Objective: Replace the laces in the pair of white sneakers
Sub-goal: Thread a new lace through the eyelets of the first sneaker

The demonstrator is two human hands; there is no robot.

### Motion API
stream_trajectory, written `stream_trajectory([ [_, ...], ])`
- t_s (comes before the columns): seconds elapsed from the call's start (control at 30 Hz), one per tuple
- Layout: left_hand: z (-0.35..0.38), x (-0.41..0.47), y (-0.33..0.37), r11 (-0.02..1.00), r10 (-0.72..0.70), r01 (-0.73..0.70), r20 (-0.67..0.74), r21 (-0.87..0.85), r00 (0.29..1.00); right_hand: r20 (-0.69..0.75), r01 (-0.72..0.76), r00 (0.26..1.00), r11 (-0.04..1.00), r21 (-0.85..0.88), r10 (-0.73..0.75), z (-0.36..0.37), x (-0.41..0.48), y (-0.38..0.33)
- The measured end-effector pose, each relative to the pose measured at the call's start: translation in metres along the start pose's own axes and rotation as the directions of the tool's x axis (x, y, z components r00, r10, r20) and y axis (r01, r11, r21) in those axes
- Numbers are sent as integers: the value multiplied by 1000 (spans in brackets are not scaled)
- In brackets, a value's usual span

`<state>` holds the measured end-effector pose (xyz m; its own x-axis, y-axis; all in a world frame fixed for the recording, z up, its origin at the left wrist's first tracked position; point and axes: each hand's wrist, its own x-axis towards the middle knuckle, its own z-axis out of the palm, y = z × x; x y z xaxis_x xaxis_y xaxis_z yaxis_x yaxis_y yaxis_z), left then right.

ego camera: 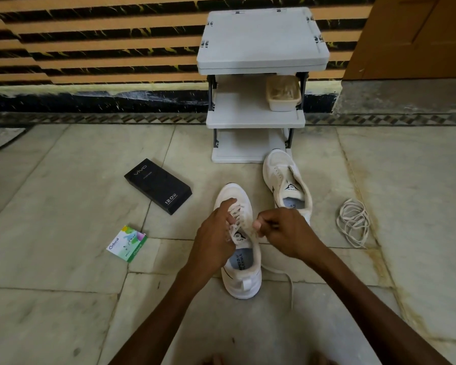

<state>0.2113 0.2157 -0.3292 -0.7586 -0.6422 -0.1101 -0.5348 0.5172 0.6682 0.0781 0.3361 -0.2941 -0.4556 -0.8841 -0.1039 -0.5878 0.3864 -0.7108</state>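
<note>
Near sneaker [241,270] upright on floor tiles [63,259], centre. My left hand [215,238] curled over its eyelets, fingers in the lace [287,279]; right hand [287,233] closed, pinching lace at the tongue. Second sneaker [287,180] by the rack [258,61], unlaced. Loose lace coil [353,222] at right

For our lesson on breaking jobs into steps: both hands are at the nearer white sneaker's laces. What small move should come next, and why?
Probably draw the pinched off-white lace out through the nearer white sneaker. The right hand pinches it beside the tongue, the left hand steadies the eyelets, and one lace end trails on the floor.
</note>
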Motion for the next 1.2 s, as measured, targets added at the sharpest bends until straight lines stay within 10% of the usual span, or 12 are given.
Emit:
stream_trajectory([
  [0.3,-2,-3,2,998,-31,31,-7,-50,999,30,-91,996,888,450,87,-35,-14,-15],
  [0.43,1,-4,5,997,-71,71,-37,-22,997,220,-226,946,971,-73,237,-37,-12,1],
  [0.57,5,-5,4,993,-114,115,-82,0,990,243,-211,883,801,-560,402,-18,-12,13],
  [0.73,10,-8,3,997,-66,72,-165,30,984,-66,-175,984,946,-272,164,8,-9,2],
  [1.2,-2,-9,-1,976,-148,124,-128,-179,981,1,-159,987,974,-161,162,30,15,6],
])
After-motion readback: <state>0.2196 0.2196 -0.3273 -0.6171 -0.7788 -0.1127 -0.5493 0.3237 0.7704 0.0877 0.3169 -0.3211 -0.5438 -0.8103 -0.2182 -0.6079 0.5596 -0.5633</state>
